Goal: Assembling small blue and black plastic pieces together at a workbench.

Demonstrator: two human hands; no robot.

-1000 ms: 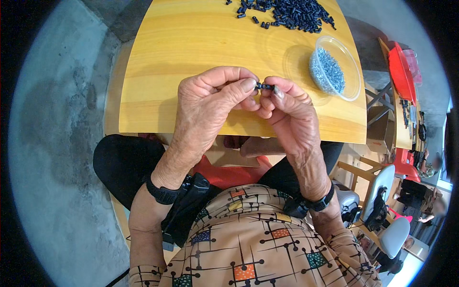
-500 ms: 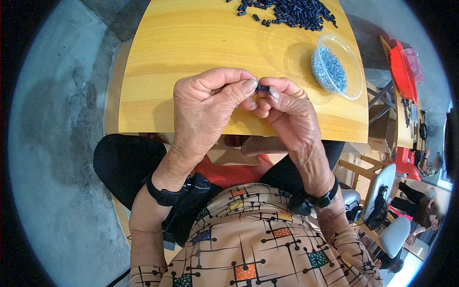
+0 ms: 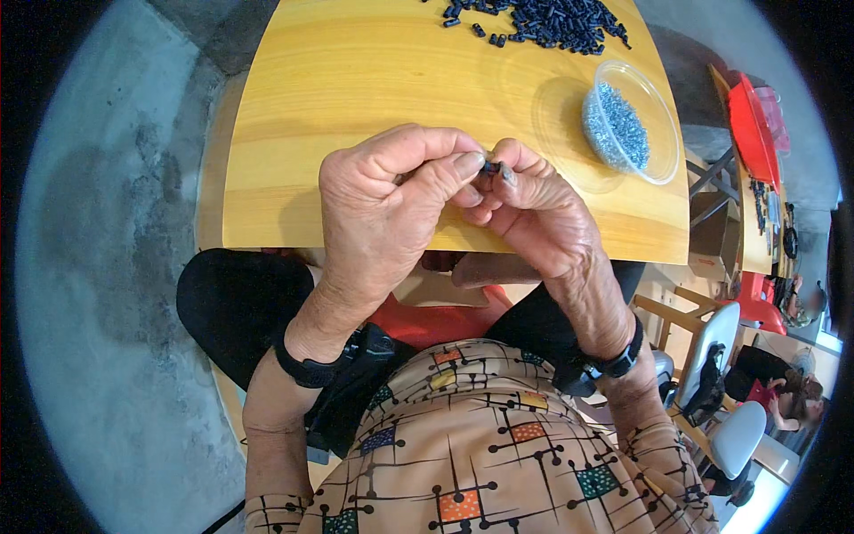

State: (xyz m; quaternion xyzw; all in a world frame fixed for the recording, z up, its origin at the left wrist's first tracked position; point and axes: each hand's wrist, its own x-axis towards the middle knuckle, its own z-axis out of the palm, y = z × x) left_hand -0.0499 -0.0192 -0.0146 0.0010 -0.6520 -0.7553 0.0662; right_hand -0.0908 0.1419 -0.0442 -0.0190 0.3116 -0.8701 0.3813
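Both hands, L & R, fingertip grip on small dark part above wooden table.

Both forearms rise from the near edge and converge at the centre. The left hand is curled, thumb and forefinger pinched together at its right side. The right hand meets it fingertip to fingertip, fingers bent inward. Each wrist wears a dark band.

Small dark cylindrical piece, mostly hidden, pinched between fingertips of both hands, above yellow table edge.
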